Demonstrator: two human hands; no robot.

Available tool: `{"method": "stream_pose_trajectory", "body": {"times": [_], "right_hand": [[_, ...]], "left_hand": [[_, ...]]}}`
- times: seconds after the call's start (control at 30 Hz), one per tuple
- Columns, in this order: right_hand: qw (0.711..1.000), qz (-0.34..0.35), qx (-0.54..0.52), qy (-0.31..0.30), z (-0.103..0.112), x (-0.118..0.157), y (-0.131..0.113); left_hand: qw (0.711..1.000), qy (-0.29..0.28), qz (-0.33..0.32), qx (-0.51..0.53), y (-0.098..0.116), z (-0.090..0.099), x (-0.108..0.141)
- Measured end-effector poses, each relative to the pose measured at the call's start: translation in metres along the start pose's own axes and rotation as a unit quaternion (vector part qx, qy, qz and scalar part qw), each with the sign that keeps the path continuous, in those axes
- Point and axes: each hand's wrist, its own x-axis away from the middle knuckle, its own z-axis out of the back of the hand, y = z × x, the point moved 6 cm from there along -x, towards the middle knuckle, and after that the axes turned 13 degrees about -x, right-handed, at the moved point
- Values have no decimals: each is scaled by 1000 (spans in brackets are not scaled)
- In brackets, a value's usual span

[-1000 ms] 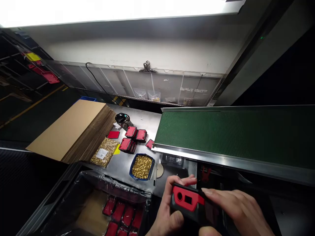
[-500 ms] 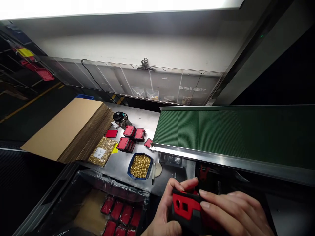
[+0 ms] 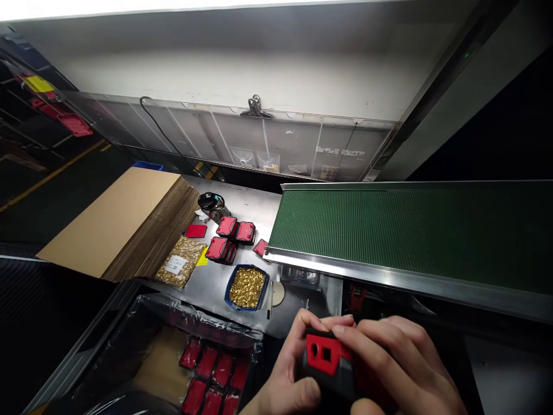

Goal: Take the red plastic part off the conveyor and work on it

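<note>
A red and black plastic housing [image 3: 322, 354], with a round hole and a square hole in its red end, is held up near the bottom of the view. My left hand [image 3: 287, 369] is closed around its left side, thumb below and fingers over the top. On the right, my right hand [image 3: 401, 357] lies over the top and far side, fingers pressed against it. Much of the housing is hidden behind the fingers. Beyond the hands, a blue tray [image 3: 227, 297] holds many small brass-coloured parts [image 3: 247, 286]. Stacked red and black square pieces [image 3: 218, 248] sit farther back.
A green conveyor belt [image 3: 345, 222] runs off right with a metal rail. Left are stacked cardboard sheets [image 3: 112, 219] and a bag of brass parts [image 3: 179, 262]. A plastic-lined bin [image 3: 173, 305] holds several wrapped red pieces [image 3: 207, 363]. A dark bottle [image 3: 211, 204] stands behind.
My right hand has shifted left and its fingers reach farther over the top of the housing. The housing has turned slightly, and the whole view has tilted a little.
</note>
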Motion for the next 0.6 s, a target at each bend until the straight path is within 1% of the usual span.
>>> {"method": "stream_pose_trajectory", "body": {"times": [0.07,0.13,0.23,0.33,0.5,0.53,0.6], "right_hand": [[999,-29,-20,-38,-4,2,10],[996,-56,-51,-47,-8,6,16],[997,-39,-49,-38,-11,11,14],[997,-38,-50,-39,-13,15,11],[997,-44,-57,-28,-13,17,10],[997,-44,-66,-17,-12,17,10],[994,-33,-95,32,-6,16,7]], "left_hand": [[1000,-9,-4,6,-3,1,-1],[1000,-12,-4,6,-6,1,0],[1000,-23,-5,8,-9,0,3],[999,-22,-10,41,-11,-1,6],[998,-26,-4,60,-16,-2,8],[998,-28,-4,61,-16,-2,8],[998,-26,-9,65,-15,-4,7]]}}
